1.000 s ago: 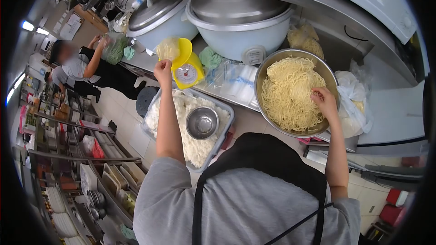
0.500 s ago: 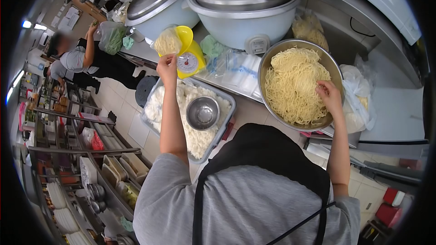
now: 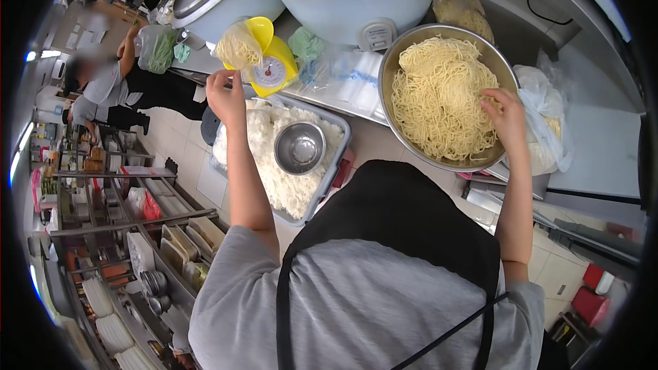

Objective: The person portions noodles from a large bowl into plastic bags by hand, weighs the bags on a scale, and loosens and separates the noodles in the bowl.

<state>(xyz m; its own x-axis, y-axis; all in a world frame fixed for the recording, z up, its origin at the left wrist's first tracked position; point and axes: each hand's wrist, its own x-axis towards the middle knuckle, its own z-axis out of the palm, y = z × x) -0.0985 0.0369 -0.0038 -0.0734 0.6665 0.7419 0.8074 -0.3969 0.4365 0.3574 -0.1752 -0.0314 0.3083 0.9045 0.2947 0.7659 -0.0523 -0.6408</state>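
Note:
A clear plastic bag of noodles (image 3: 238,46) rests on the pan of a yellow dial scale (image 3: 272,72). My left hand (image 3: 227,96) is just below the bag, fingers half bent and apart; I see nothing held in them. To the right stands a large steel bowl (image 3: 387,106) heaped with pale yellow noodles (image 3: 442,96). Over the right side of that heap is my right hand (image 3: 506,113), its fingers loosely curved and apart, at or touching the noodles. No strands show lifted in it.
A grey tub (image 3: 334,185) of white rice, with a small steel bowl (image 3: 300,149) on it, sits below the counter. Two large rice cookers (image 3: 343,14) (image 3: 226,10) stand behind. Plastic bags (image 3: 353,82) lie beside the scale. Two people (image 3: 113,85) are at far left.
The view has shifted, so the counter items sit higher and further left. My left hand has come down from the bag's edge. My right hand's fingers have loosened at the noodles.

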